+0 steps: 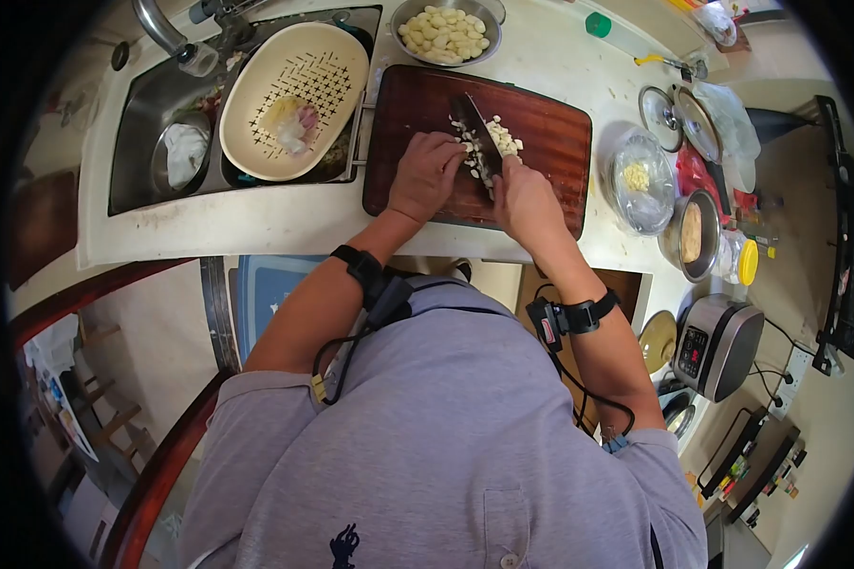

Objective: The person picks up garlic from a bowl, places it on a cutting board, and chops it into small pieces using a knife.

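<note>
My right hand (pixel 529 201) is closed around the handle of a kitchen knife (pixel 484 139), whose broad dark blade points away from me over the wooden cutting board (pixel 399 104). Chopped pale pieces that look like garlic (pixel 505 138) lie to the right of the blade, and smaller bits are scattered along its left side and stick to it. Just left of the blade is my left hand (pixel 425 174), its fingers bent and pressed together near the small bits. What those fingertips hold, if anything, is hidden.
A bowl of whole peeled cloves (pixel 443 35) stands behind the board. At left, a cream strainer basket (pixel 342 57) rests over the sink (pixel 138 123). On the right are a plastic-covered bowl with chopped bits (pixel 640 204), a metal bowl (pixel 674 242), pot lids (pixel 659 119) and a cooker (pixel 721 346).
</note>
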